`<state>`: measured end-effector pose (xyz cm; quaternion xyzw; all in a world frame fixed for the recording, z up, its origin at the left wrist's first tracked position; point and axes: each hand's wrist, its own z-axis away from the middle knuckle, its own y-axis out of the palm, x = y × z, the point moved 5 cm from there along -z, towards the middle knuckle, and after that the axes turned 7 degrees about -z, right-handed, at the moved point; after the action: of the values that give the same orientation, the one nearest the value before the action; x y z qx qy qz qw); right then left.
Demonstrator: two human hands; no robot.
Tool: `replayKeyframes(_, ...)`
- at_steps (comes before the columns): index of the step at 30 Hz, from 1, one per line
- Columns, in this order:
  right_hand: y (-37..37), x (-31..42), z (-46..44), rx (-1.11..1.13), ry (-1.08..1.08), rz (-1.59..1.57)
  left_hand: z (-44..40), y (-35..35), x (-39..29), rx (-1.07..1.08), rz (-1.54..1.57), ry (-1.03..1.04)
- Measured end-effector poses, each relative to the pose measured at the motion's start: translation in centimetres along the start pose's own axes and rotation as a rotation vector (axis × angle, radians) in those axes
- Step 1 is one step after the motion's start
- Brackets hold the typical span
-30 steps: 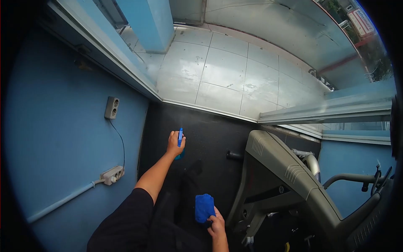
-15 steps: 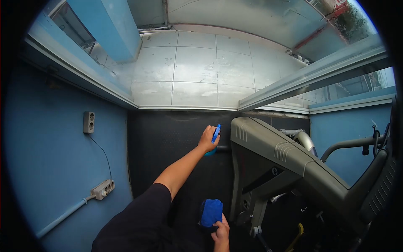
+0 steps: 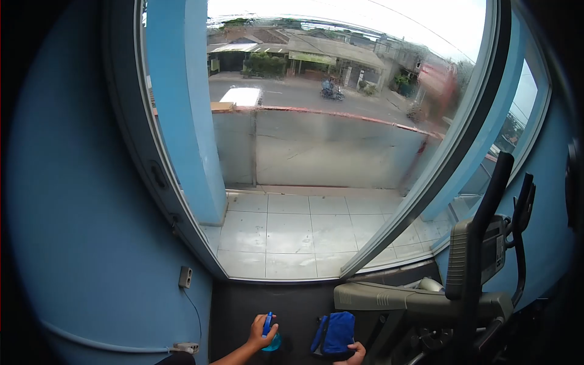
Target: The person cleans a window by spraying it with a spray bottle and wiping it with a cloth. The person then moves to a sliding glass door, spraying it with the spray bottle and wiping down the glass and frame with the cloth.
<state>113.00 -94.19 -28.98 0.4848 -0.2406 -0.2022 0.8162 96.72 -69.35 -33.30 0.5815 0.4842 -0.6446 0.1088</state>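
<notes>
My left hand [image 3: 258, 336] is wrapped around the neck of a spray bottle with a blue trigger head and a teal body [image 3: 275, 344], low in the view. To its right, my right hand [image 3: 354, 354] grips the lower corner of a folded blue cloth [image 3: 339, 332]. Both hands are in front of a tall glass pane [image 3: 316, 146], which looks smeared and streaked in its upper part. The bottle and the cloth are apart from each other.
A grey elliptical exercise machine [image 3: 389, 299] with a black upright handle [image 3: 486, 213] stands on the right. On the left blue wall is a power socket [image 3: 185, 277] with a cord. Outside lie a tiled floor [image 3: 289, 234], a low barrier and a street.
My view has tilted up from the floor to the glass and street. The cloth has come up beside the spray bottle; each hand keeps its hold.
</notes>
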Motion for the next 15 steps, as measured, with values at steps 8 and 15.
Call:
replayKeyframes(8, 28.7, 1.3, -0.1, 0.527, -0.432, 0.170, -2.2, -16.6, -10.3, -0.162, 0.021, 0.060)
replayKeyframes(15, 46.6, -1.8, -2.8, 0.840, -0.637, 0.393, -4.2, -23.7, -16.5, -0.352, 0.041, 0.093)
